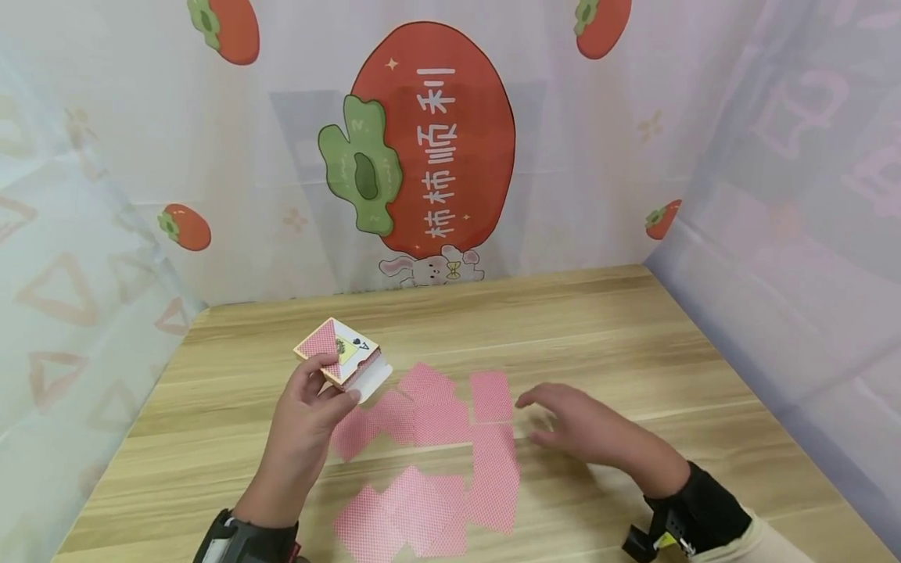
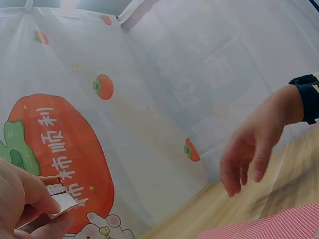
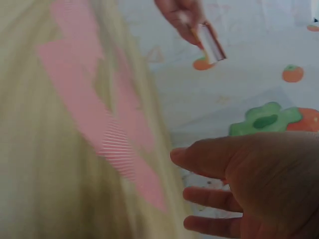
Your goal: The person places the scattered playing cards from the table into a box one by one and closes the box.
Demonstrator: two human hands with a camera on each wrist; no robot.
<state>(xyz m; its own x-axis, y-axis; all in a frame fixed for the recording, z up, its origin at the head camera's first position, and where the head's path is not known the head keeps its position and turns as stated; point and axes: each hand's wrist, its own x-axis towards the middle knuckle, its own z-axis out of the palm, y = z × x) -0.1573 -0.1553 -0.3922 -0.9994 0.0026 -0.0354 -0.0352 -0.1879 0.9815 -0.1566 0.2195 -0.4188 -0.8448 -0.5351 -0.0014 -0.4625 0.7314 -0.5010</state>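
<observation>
My left hand [image 1: 310,407] grips a card box [image 1: 357,352] above the table, thumb and fingers around its lower end. The box has a red-checked pattern and an ace printed on its face, and its white flap [image 1: 371,380] hangs open toward the right. In the left wrist view the edges of a card stack [image 2: 56,189] show inside the box's mouth. To the right of the spread playing cards [image 1: 443,422], my right hand [image 1: 580,426] hovers over the table with loosely bent fingers and nothing in them. The cards lie face down, red-checked backs up, several overlapping.
The cards form an upper row, a column [image 1: 494,477] on the right and a lower group [image 1: 401,516] near the front. Behind the wooden table [image 1: 598,328] hangs a white cloth with persimmon prints [image 1: 436,141]; more cloth walls stand at both sides.
</observation>
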